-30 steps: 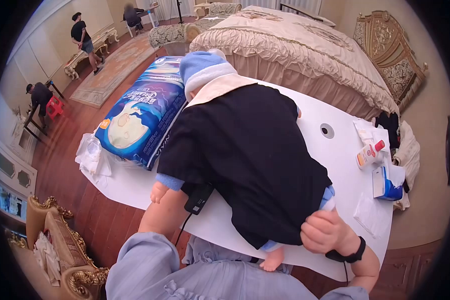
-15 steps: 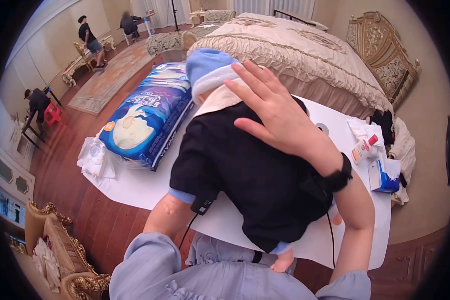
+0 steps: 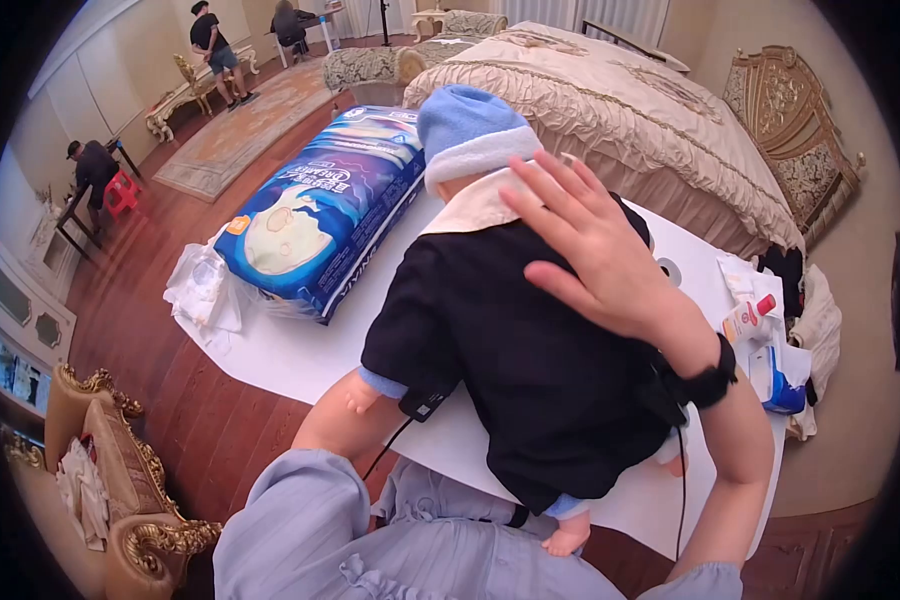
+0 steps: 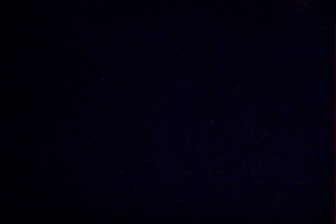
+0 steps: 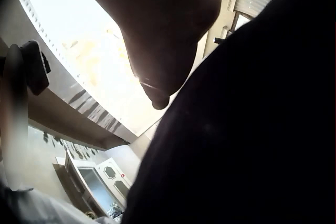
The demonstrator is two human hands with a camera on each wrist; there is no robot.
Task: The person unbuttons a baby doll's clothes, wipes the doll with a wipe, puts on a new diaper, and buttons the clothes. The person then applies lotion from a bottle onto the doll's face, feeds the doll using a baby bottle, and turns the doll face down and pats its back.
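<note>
A baby doll in a black top [image 3: 530, 350] and a blue cap with white brim [image 3: 475, 125] leans face down over the left forearm. My right hand [image 3: 600, 250] lies with fingers spread on its upper back, fingertips at the cream collar [image 3: 475, 205]. The left hand is hidden under the doll; only the forearm [image 3: 345, 425] shows, beside the doll's small hand [image 3: 358, 393]. In the right wrist view, dark fingers [image 5: 168, 40] stand against the black cloth [image 5: 220, 129]. The left wrist view is almost wholly dark.
A blue diaper pack [image 3: 320, 200] and crumpled white diapers [image 3: 205, 290] lie left on the white table [image 3: 260, 355]. At right are a red-capped bottle [image 3: 748, 318] and a blue tissue pack [image 3: 785, 392]. Behind stands a bed [image 3: 610, 110]; several people are farther back.
My right hand has gone from the doll's lower end up to its upper back, its curled fingers now spread. The head view has shifted slightly.
</note>
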